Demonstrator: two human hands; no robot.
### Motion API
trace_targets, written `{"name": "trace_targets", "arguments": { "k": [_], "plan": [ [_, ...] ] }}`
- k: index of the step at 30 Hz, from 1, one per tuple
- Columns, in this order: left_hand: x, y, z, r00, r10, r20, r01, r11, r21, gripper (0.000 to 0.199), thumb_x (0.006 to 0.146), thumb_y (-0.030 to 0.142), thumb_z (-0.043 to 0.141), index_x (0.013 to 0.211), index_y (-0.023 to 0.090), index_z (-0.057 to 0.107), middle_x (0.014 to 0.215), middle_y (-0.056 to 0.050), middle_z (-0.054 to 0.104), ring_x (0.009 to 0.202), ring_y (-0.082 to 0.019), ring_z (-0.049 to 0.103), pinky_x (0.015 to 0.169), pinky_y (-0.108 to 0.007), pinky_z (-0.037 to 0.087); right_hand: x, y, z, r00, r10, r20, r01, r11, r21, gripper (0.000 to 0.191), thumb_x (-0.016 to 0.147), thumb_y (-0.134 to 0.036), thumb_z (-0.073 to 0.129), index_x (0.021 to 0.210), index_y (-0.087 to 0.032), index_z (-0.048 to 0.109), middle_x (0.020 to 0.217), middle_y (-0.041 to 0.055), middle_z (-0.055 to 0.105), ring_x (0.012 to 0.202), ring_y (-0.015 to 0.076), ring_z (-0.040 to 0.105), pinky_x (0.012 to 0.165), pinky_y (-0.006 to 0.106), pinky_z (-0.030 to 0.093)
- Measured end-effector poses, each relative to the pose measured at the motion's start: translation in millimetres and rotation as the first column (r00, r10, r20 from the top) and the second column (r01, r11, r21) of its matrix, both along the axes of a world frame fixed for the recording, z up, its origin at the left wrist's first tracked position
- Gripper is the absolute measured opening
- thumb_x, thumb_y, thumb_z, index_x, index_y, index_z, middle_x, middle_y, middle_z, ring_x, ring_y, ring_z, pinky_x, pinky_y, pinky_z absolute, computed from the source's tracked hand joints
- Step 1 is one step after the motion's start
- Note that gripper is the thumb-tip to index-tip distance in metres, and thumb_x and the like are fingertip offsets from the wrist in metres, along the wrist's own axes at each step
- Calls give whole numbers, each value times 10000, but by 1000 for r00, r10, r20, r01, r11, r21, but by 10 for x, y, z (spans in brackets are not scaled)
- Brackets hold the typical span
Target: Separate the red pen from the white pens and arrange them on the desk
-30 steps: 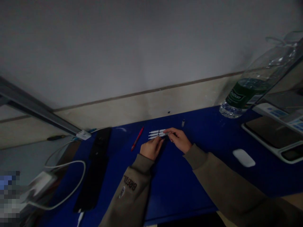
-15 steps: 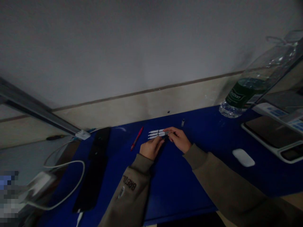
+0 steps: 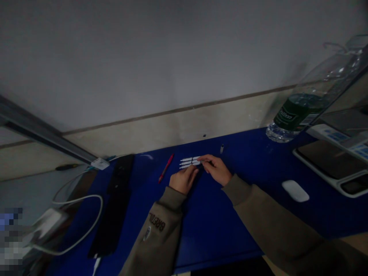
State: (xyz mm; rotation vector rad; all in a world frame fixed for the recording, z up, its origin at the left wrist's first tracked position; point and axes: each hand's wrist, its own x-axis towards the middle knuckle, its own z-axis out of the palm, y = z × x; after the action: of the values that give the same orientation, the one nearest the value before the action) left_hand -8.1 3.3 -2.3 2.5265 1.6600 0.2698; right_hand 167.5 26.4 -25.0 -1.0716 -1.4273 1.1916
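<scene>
Three white pens point(image 3: 186, 162) lie side by side on the blue table, their narrow tips pointing left. My left hand point(image 3: 183, 180) is closed at the near side of the row, thumb and fingers together against the lowest pen. My right hand point(image 3: 217, 168) is closed around the pens' right ends, its index finger reaching to the topmost one. The hands hide those ends, and the exact grip is hard to see in the dim light. A red pen point(image 3: 166, 168) lies apart to the left. Behind my right hand stands a small dark-and-clear cylinder point(image 3: 222, 148).
A large clear bottle point(image 3: 296, 111) with a green label stands at the back right. A digital scale point(image 3: 333, 161) and a white rounded case point(image 3: 295, 191) are at right. A black slab-like device point(image 3: 110, 214) with a white cable point(image 3: 99, 214) lies left. The wall point(image 3: 172, 130) borders the table.
Both hands stay at the white pens. The left fingertips have drawn slightly left, and the right fingers have shifted a little at the pens' ends.
</scene>
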Motion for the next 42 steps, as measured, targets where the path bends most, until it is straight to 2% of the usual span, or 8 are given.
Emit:
{"name": "trace_targets", "arguments": {
  "k": [6,12,16,19,22,26,34,42],
  "plan": [
    [0,8,-16,999,8,-48,-8,1000,2,376,973,454,289,1110,252,574,853,-31,683,768,-156,647,606,-211,410,-6,-22,40,1000,26,-16,-26,999,-29,268,856,-254,463,1008,-171,668,559,-38,453,509,111,420,517,248,344],
    [-20,24,-37,999,-18,-38,18,1000,5,378,979,432,276,1107,243,578,913,-37,693,808,-164,654,640,-220,438,-14,-40,79,995,96,-5,-96,995,-27,255,876,-277,485,1014,-183,678,645,-6,536,579,122,483,547,254,384],
    [-33,39,-67,999,-24,-24,24,1000,6,374,977,424,291,1172,236,549,977,-56,697,827,-177,665,663,-240,462,-30,-74,115,982,173,80,-178,982,65,301,921,-348,465,1112,-205,647,942,66,634,776,161,581,665,290,465],
    [-43,49,-93,999,10,-45,-10,1000,-6,388,972,417,304,1189,201,542,942,-82,702,797,-197,674,645,-257,474,-53,-102,117,971,190,147,-217,957,193,329,935,-361,452,1197,-227,600,1157,96,580,1004,202,570,825,345,488],
    [-54,60,-122,999,-14,-33,14,1000,3,388,969,402,318,1228,202,528,989,-97,696,821,-202,674,670,-269,489,-74,-123,98,968,176,179,-220,940,261,375,956,-381,410,1287,-254,533,1245,90,538,1178,208,492,1030,401,388],
    [-58,64,-128,998,-62,-7,62,998,14,381,966,392,327,1218,205,543,1053,-103,681,860,-200,671,719,-276,499,-82,-161,100,948,251,198,-291,934,207,469,973,-441,328,1401,-266,411,1389,74,459,1327,193,367,1149,403,237],
    [-60,53,-118,996,-87,14,86,996,32,357,950,391,350,1138,190,578,987,-88,693,828,-205,673,687,-285,512,-64,-202,131,898,397,189,-424,897,130,591,960,-526,271,1490,-277,195,1509,43,324,1404,191,253,1171,421,183],
    [-58,41,-111,996,-82,16,82,996,31,319,933,370,385,1065,192,615,988,-75,696,826,-201,674,683,-283,508,-28,-213,187,880,411,241,-450,883,137,548,971,-490,285,1473,-268,263,1487,49,364,1374,184,317,1164,397,213]
  ]
}}
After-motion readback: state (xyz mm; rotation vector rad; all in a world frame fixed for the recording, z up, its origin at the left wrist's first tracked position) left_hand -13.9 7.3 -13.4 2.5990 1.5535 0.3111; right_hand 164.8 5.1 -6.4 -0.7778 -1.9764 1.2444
